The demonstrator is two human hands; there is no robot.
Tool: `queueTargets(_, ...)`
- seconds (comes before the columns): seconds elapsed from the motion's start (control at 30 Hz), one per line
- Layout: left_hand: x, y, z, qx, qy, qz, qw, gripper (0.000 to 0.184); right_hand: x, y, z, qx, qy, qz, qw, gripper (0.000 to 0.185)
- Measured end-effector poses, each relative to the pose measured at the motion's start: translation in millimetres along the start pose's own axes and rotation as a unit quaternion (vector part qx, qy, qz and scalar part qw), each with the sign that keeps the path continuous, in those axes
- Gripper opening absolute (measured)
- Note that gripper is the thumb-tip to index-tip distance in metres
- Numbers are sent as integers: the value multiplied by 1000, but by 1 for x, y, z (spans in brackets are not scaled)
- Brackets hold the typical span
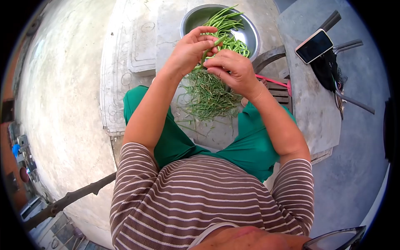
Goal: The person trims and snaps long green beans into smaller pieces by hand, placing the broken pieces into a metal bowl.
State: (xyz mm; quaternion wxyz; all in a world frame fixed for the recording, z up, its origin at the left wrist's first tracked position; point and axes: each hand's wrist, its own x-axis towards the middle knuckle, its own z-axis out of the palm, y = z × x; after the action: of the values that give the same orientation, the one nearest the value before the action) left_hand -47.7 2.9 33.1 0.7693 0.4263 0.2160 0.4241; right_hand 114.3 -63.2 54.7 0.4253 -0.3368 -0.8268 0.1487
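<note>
Over the near edge of a metal bowl [251, 32], my left hand [189, 49] is closed on a green bean [204, 56], which runs down between its thumb and fingers. My right hand [236, 71] sits just below and to the right, thumb and fingers pinched at the lower part of the same bean; its exact fingertip contact is partly hidden. Inside the bowl lie long whole green beans [225, 21] at the back and shorter pieces [238, 46] nearer me. A heap of thin green trimmings [210, 95] lies on the ground below my hands, between my knees.
On the right, a phone [314, 46] rests on a black cloth item [326, 71] beside grey tubes [352, 103]. A slatted wooden seat [278, 92] with a pink strip [273, 80] stands near my right forearm. A branch [73, 199] extends at lower left.
</note>
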Motion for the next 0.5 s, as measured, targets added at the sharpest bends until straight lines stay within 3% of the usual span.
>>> queueTargets(0.03, -1, -1, 2, 16, -8, -2, 1000, 39, 8, 1, -8, 0, -1, 1, 1000, 22)
queueTargets(0.1, -1, -4, 4, 19, -54, 4, 998, 37, 18, 4, -25, -184, 92, 30, 978, 19)
queueTargets(0.23, -3, -1, 13, 13, -52, -9, 999, 36, 14, 26, -36, -217, 79, 38, 972, 15)
queueTargets(0.33, -3, 1, 17, 56, 8, -73, 996, 29, 11, 30, -40, -178, 106, 61, 976, 15)
queueTargets(0.4, -1, -9, 11, 163, -24, -4, 986, 21, 11, 35, -44, -201, 92, 34, 975, 15)
queueTargets(0.5, 2, -16, 9, 156, -21, 21, 987, 18, 14, 27, -46, -256, 61, -22, 964, 13)
